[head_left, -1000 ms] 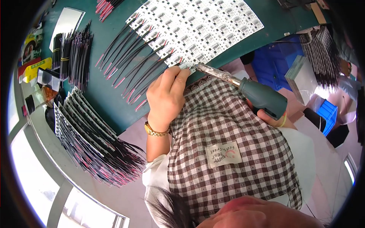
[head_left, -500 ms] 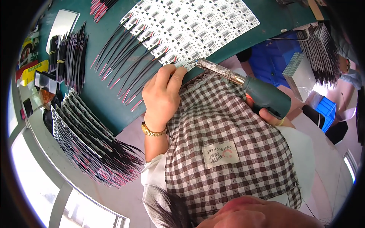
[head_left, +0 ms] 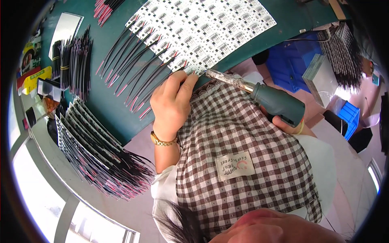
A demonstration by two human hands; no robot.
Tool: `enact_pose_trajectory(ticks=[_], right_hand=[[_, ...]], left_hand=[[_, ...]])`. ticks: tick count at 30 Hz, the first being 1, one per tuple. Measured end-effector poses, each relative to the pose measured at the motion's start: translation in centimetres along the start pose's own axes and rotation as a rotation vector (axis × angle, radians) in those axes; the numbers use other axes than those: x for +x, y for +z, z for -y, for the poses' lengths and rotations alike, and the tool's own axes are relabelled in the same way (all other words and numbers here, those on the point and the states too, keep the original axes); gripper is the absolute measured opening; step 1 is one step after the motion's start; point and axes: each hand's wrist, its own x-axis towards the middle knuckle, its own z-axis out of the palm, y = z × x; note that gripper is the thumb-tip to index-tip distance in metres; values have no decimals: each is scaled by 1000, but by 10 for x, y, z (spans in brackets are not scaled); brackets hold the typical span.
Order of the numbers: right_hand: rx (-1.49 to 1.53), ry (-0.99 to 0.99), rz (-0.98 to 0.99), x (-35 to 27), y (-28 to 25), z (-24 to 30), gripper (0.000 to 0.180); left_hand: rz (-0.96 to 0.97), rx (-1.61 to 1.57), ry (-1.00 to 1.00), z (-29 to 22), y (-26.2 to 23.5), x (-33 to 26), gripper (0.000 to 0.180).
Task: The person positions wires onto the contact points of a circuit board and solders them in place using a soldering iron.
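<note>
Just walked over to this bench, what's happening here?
A person is soldering. The right hand grips a soldering iron, its tip at the near edge of a white circuit-board panel on the green table. The left hand presses down there, where black and red wires meet the panel. Finished wired strips are stacked at left.

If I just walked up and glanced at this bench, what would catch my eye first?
Probably the big white panel of small circuit boards on the green table, with red-and-black wires fanning out from its lower edge. At that edge the left hand presses down while the right hand holds a soldering iron, tip at the boards. Lower left lies a thick stack of wired strips.
</note>
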Motion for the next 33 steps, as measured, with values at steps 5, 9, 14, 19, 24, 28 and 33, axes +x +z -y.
enact_pose_trajectory(ticks=[5,9,14,19,24,28,33], right_hand=[[-10,8,-24,-5,1,-4,32],[125,17,9,-9,1,-10,36],[510,149,-38,7,6,1,50],[571,-51,-116,39,15,-15,53],[590,-128,-150,90,10,-2,48],[637,-230,-153,127,-2,14,45],[671,-106,-214,169,-14,31,42]], left_hand=[[-14,9,39,2,0,2,27],[-16,8,27,2,-1,2,27],[-18,8,25,0,1,0,28],[-54,-8,31,-4,-2,5,29],[150,173,-255,-26,-24,17,76],[364,137,-332,-17,-22,13,104],[511,-9,-312,9,-49,18,96]])
